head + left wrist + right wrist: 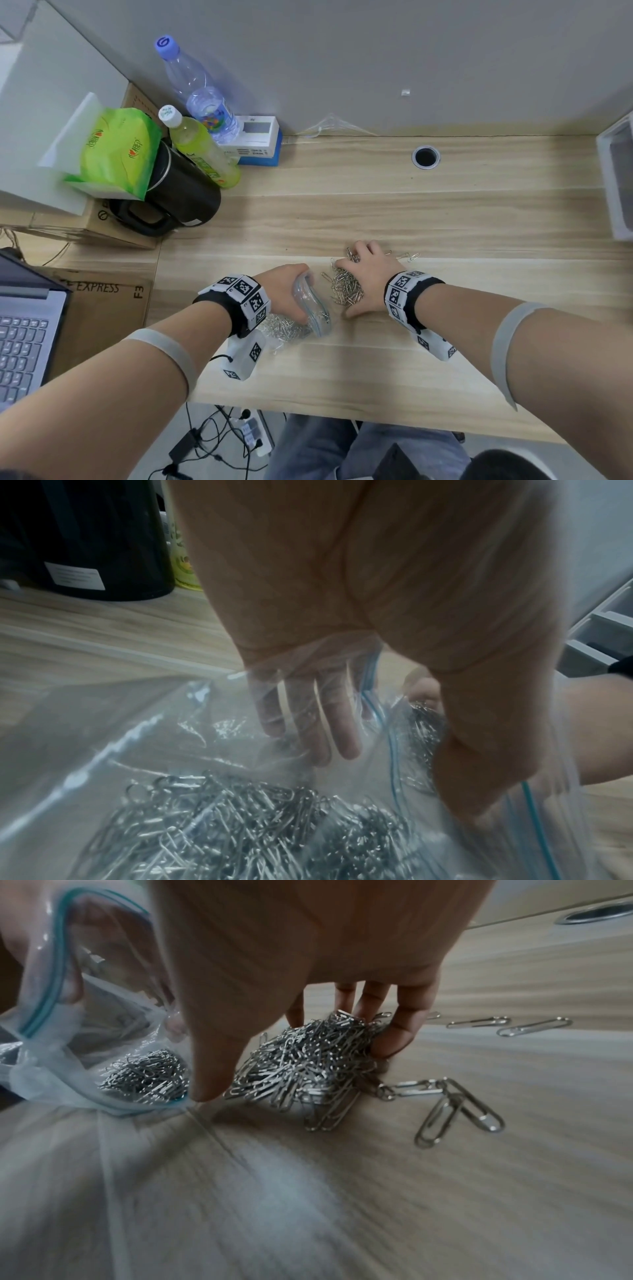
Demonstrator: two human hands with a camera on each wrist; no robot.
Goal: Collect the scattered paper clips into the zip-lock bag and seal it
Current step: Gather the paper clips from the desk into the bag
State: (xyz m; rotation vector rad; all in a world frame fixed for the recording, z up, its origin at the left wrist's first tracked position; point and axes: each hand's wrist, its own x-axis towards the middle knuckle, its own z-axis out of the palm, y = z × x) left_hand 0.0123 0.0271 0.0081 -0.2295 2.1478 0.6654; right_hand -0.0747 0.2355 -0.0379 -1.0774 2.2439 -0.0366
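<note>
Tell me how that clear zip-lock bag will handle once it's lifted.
The clear zip-lock bag is thin and crumpled, so it is probably floppy. The silver paper clips pooled inside likely make it sag, bottom-heavy. Its mouth gapes in the left hand, so tilting may spill them.

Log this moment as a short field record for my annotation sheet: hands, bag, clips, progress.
left hand: holds the zip-lock bag's mouth open
right hand: cupped over the loose pile, fingers curled round clips
zip-lock bag: unsealed, lying on the desk, already holding many clips
clip pile: on the desk just right of the bag mouth
stray clips: a few beyond the right hand
progress: partly collected, not sealed
</note>
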